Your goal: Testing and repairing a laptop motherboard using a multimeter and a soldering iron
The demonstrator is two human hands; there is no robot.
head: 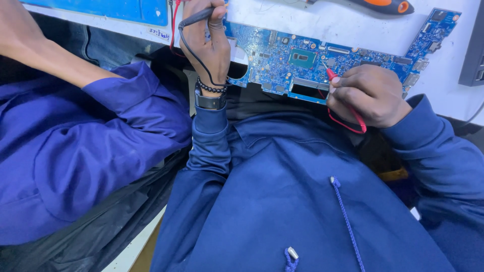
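A blue circuit board (312, 58) lies on the white bench in front of me. My left hand (206, 43) grips a black test probe (197, 17) with a black lead, its tip at the board's left end. My right hand (370, 93) grips a red test probe (331, 74) with a red lead, its tip touching the board near a rectangular cut-out. A bead bracelet and a dark watch band sit on my left wrist. I wear a blue hooded top.
Another person's arm in a purple-blue sleeve (111, 100) reaches in from the left. A blue mat (126, 9) lies at the top left. An orange-and-black tool handle (383, 5) rests beyond the board. A dark device edge (474, 50) stands at the right.
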